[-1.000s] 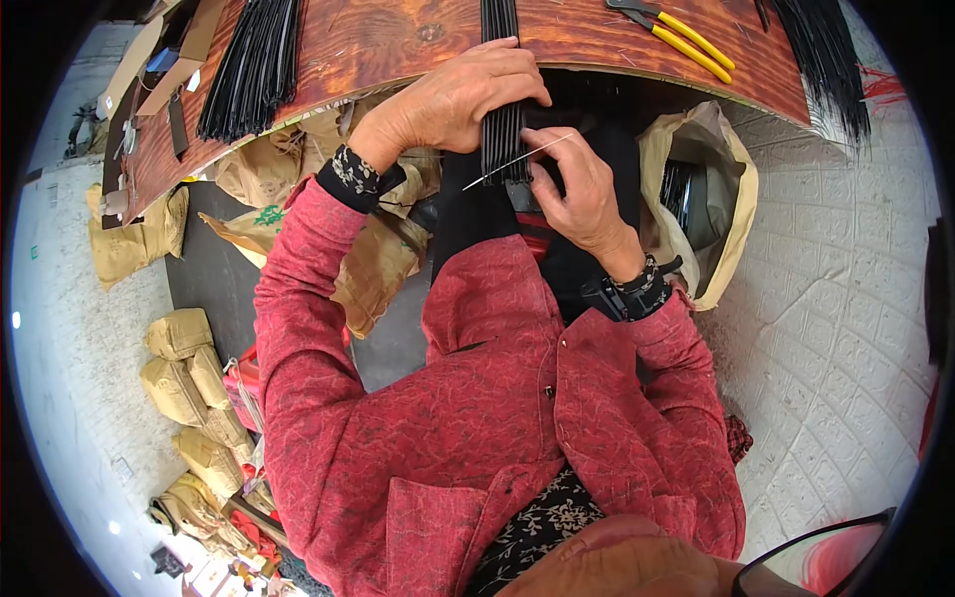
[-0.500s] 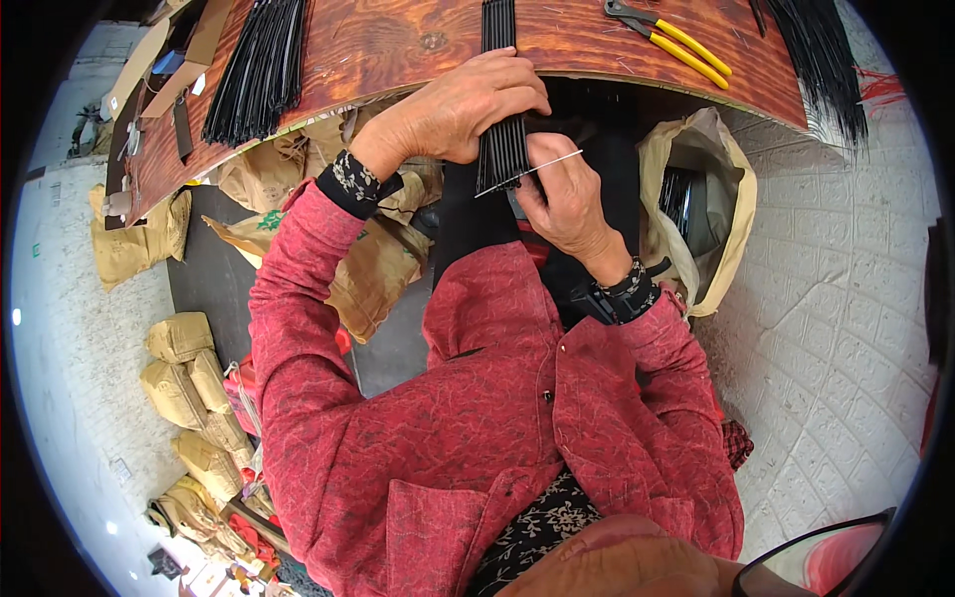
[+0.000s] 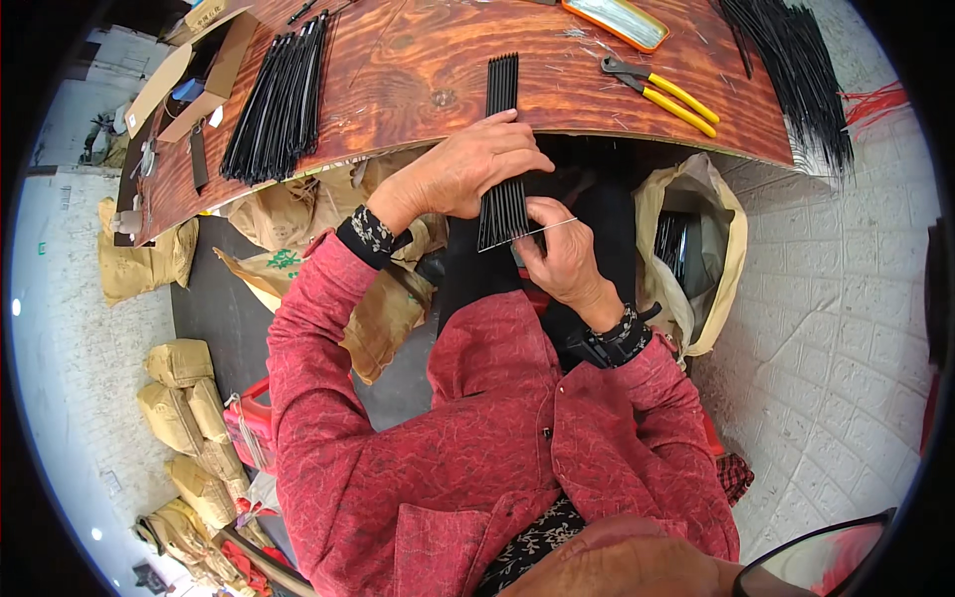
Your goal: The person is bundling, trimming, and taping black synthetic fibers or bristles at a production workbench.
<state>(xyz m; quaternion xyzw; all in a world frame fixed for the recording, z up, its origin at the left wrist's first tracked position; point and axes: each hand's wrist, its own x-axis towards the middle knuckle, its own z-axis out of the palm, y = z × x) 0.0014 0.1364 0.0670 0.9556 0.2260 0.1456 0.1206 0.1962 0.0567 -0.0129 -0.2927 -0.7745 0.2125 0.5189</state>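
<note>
A flat row of slim black sticks [image 3: 503, 88] runs from the table edge toward my lap. My left hand [image 3: 476, 169] lies across the row with its fingers wrapped over it, gripping it. At the near end, a thin silvery wire [image 3: 553, 226] crosses the stick ends at a slant and juts out to the right. My right hand [image 3: 569, 261] is closed around the wire beside the row's right edge, thumb and forefinger close together. The fingertips partly hide the exact grip.
On the wooden table [image 3: 398, 90] lie yellow-handled pincers [image 3: 676, 102], a bundle of black sticks [image 3: 279, 99], more black strands [image 3: 791, 75] and an orange-rimmed tray [image 3: 622, 22]. An open sack [image 3: 734, 249] stands right of my legs. Brown paper packages [image 3: 179, 408] lie at left.
The view has shifted, showing more of the tabletop and the orange-rimmed tray. Both hands keep their hold on the sticks and wire; the right hand sits slightly lower in the picture.
</note>
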